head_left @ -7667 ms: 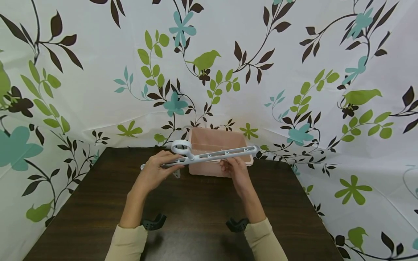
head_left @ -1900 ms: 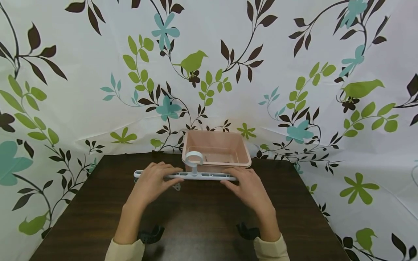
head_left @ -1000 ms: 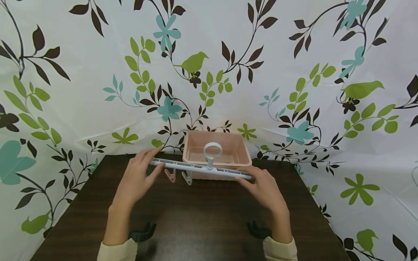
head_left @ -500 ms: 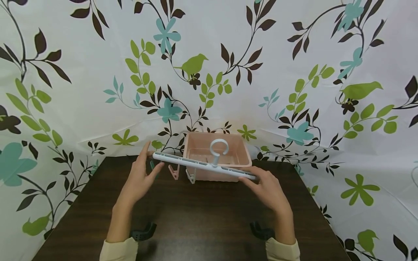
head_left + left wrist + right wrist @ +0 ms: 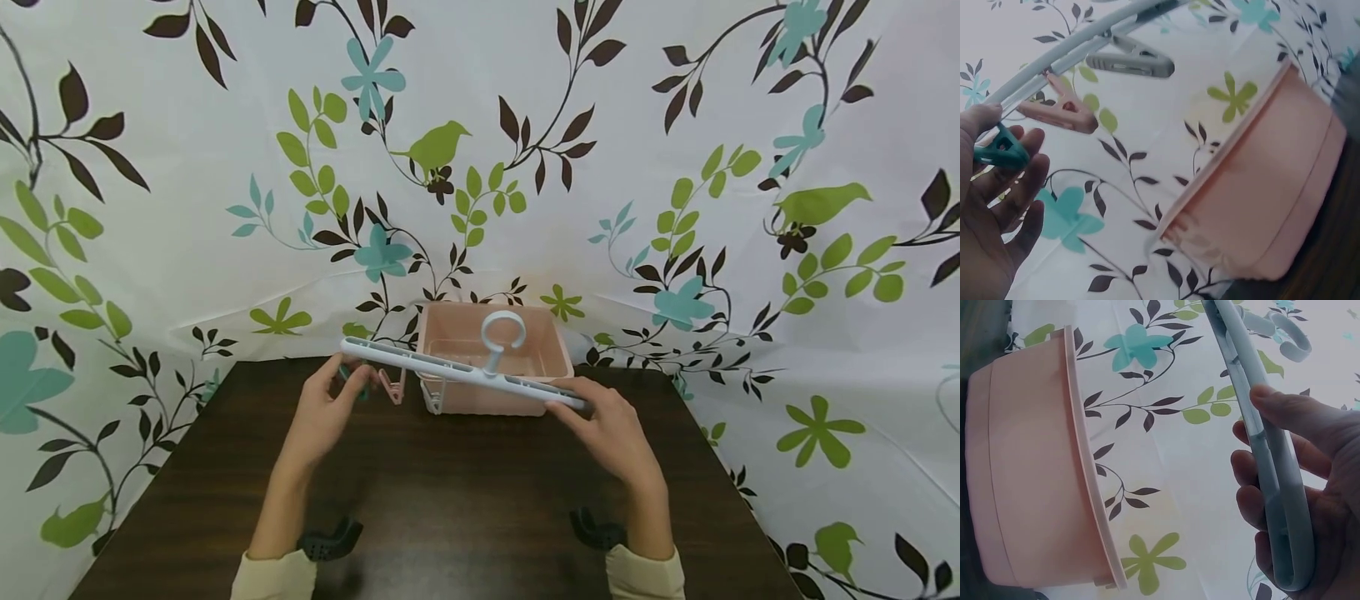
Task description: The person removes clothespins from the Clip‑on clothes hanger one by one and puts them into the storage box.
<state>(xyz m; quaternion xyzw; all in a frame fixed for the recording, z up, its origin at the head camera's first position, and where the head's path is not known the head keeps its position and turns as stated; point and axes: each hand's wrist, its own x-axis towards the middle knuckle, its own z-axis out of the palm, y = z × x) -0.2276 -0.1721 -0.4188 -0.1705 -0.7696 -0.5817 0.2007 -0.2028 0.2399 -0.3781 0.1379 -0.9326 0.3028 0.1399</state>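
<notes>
A pale blue-white clip hanger with an open ring hook is held in the air, its bar sloping down to the right. My right hand grips the bar's right end, thumb on one side and fingers on the other in the right wrist view. Under the bar's left end, my left hand pinches a green clip between thumb and fingers. A pink clip and a grey clip dangle from the bar beside it.
A pink plastic bin stands at the back of the dark wood table, behind the hanger. White cloth with leaves and birds hangs beyond the table.
The hanger has turned and shifted so its hook stands farther right, its left end now raised. My left hand has gone from the bar to the green clip; my right hand keeps its grip.
</notes>
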